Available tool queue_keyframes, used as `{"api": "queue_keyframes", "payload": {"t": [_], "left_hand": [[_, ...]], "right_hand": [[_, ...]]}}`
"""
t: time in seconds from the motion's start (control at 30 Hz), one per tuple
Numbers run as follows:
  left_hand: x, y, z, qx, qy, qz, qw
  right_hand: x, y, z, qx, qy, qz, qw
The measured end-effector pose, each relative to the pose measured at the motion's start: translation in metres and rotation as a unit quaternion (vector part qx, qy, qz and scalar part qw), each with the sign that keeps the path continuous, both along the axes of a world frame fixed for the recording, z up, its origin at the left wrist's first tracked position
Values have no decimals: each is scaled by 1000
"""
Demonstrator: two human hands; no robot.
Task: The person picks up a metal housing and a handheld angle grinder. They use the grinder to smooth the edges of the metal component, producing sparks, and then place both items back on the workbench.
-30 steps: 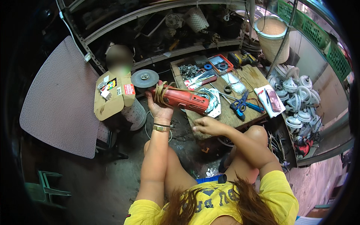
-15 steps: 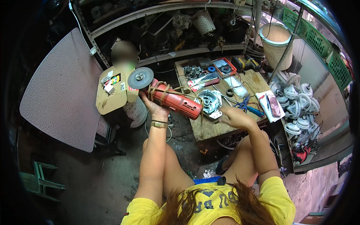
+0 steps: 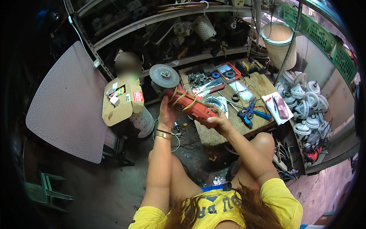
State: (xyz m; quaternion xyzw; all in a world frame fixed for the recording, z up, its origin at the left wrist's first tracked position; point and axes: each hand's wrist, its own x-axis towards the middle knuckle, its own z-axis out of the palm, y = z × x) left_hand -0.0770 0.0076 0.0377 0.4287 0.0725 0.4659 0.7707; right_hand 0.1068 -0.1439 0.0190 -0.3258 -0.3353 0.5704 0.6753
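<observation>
A red angle grinder (image 3: 195, 110) is held up over the near left edge of the wooden worktable, tilted with its grey disc (image 3: 164, 76) at the upper left. Its tan cord is wound around the body. My left hand (image 3: 166, 113) supports it from below near the head, the fingers partly hidden behind it. The fingers of my right hand (image 3: 220, 121) close on the grinder's rear end. Behind that end, a round silver metal housing (image 3: 220, 102) lies on the table, partly covered by the grinder and my hand.
Blue-handled scissors (image 3: 248, 110), a roll of dark tape (image 3: 235, 97) and a red-rimmed tray (image 3: 228, 71) lie on the worktable (image 3: 213, 139). A cardboard box (image 3: 127, 110) stands left; white plastic parts (image 3: 305, 103) are piled right. A person sits beyond the box.
My right hand has moved left from beside the metal housing onto the grinder's rear end. The grinder has shifted right in my left hand, now covering part of the housing.
</observation>
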Motion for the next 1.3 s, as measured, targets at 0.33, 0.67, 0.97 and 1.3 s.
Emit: {"api": "queue_keyframes", "payload": {"t": [0.33,0.67,0.97,1.3], "left_hand": [[4,-7,-9,41,-30,78,996],[12,-25,-16,-37,-76,77,993],[26,-42,2,-118,-63,70,989],[22,-29,7,-139,-203,23,969]], "right_hand": [[52,11,-14,5,148,-36,988],[24,20,-35,-90,350,-24,932],[19,10,20,-119,287,43,950],[0,20,-36,-93,226,179,953]]}}
